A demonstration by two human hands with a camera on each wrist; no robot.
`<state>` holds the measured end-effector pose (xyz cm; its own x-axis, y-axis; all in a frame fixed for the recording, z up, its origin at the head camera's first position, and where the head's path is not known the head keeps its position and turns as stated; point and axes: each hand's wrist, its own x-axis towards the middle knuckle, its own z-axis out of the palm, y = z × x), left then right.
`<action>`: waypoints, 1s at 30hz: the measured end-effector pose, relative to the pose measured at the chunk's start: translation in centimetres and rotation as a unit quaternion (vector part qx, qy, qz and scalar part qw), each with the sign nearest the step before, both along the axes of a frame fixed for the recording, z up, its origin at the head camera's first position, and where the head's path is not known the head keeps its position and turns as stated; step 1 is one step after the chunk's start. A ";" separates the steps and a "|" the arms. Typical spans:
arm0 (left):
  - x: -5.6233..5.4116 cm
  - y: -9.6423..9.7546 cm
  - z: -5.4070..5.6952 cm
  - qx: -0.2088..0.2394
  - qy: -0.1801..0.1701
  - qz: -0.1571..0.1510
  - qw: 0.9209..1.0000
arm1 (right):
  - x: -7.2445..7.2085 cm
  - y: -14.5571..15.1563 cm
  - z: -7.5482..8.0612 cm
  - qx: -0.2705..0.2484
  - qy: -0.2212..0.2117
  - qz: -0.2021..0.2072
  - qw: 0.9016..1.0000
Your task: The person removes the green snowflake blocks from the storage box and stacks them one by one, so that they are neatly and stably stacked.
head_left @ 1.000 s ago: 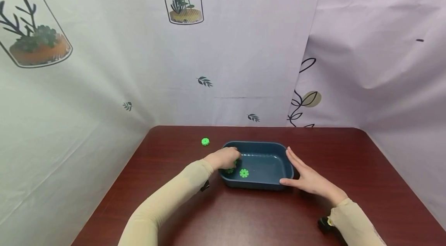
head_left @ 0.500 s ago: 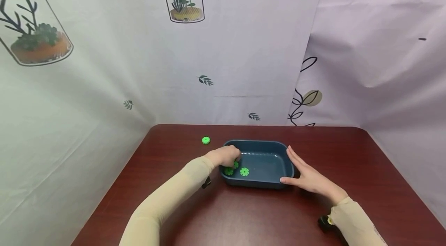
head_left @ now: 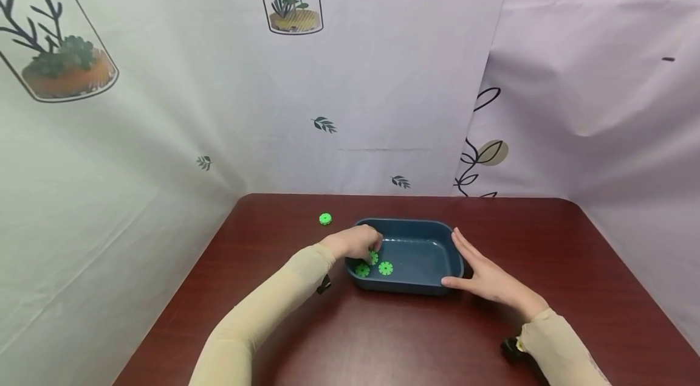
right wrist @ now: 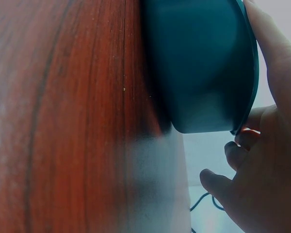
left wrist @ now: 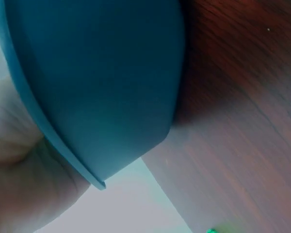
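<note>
A dark blue basin (head_left: 418, 264) sits on a worktop (head_left: 383, 337). Over its left end, the person's left hand (head_left: 355, 242) has shifted slightly in the last second, so three green discs (head_left: 385, 268) in the basin's left part show more clearly. That suggests the work in hand centres on these discs, though whether the bent fingers pinch one cannot be told. The right hand (head_left: 487, 276) is spread as before, fingers straight, touching the rim at the basin's right end, seemingly steadying it. One more green piece (head_left: 325, 219), perhaps a stack, lies outside, left of the basin and farther back. The basin is smooth and glossy, oblong with rounded corners; the discs are flat, bright and notched round the edge, likely plastic. The worktop is reddish-brown with wood grain; creased pale fabric (head_left: 383, 88) printed with plants hangs behind the basin
</note>
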<state>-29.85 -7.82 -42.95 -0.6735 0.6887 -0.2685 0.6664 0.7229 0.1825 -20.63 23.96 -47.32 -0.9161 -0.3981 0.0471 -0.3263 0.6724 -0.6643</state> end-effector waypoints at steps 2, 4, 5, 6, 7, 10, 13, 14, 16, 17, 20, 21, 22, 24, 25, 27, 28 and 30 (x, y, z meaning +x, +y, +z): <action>-0.1 -0.1 0.0 0.011 -0.005 -0.002 1.000 | 0.0 0.0 0.0 0.000 -0.002 -0.001 1.000; -0.1 -0.3 0.0 0.022 -0.010 -0.001 1.000 | 0.0 0.0 -0.1 0.001 -0.003 -0.001 1.000; -0.1 -0.4 0.0 0.029 -0.013 0.000 0.999 | 0.0 0.1 -0.1 0.001 -0.004 -0.002 1.000; -0.1 -0.5 0.0 0.035 -0.014 0.001 0.999 | 0.0 0.0 -0.1 0.001 -0.004 -0.001 1.000; -0.2 -0.6 0.0 0.040 -0.014 0.000 0.999 | 0.0 0.0 -0.1 0.000 -0.003 -0.001 1.000; -0.2 -0.8 0.1 0.058 -0.009 -0.004 0.998 | 0.0 0.0 -0.2 -0.001 -0.002 -0.001 1.000; -0.3 -1.1 0.4 0.089 -0.017 -0.001 0.996 | 0.0 0.0 -0.2 -0.001 -0.002 -0.002 1.000; -0.3 -1.2 0.5 0.103 -0.023 0.002 0.994 | 0.0 0.0 -0.1 0.000 -0.002 -0.002 1.000; -0.3 -1.4 0.9 0.134 -0.037 0.011 0.990 | 0.0 0.0 -0.1 0.001 -0.003 -0.003 1.000; -0.4 -1.5 1.1 0.152 -0.044 0.016 0.987 | 0.0 0.0 -0.1 0.001 -0.002 -0.003 1.000; -0.6 -1.9 1.9 0.192 -0.048 0.022 0.980 | 0.0 0.0 -0.1 0.002 0.000 -0.002 1.000; -0.7 -2.0 2.2 0.202 -0.044 0.024 0.978 | 0.0 0.0 -0.1 0.001 0.001 -0.001 1.000; -0.9 -2.2 2.4 0.212 -0.040 0.027 0.976 | 0.1 0.0 -0.1 0.000 0.004 0.000 1.000; -1.2 -2.6 2.8 0.230 -0.025 0.037 0.972 | 0.1 0.0 -0.1 0.000 0.009 0.001 1.000; -1.4 -2.9 3.0 0.240 -0.016 0.044 0.970 | 0.1 0.0 -0.1 0.000 0.010 0.002 1.000; -1.8 -3.5 3.3 0.263 -0.001 0.064 0.963 | 0.1 0.0 -0.1 -0.001 0.013 0.003 1.000; -2.1 -3.9 3.3 0.277 0.006 0.074 0.958 | 0.1 0.0 -0.1 -0.001 0.013 0.003 1.000; -2.5 -4.8 3.5 0.304 0.023 0.095 0.947 | 0.1 0.0 -0.1 -0.002 0.013 0.004 1.000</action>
<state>-32.33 -12.59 -39.45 -0.8027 0.5711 0.1718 0.5514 0.6011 0.5785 -20.49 23.93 -47.41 -0.9116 -0.4046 0.0723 -0.3485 0.6678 -0.6578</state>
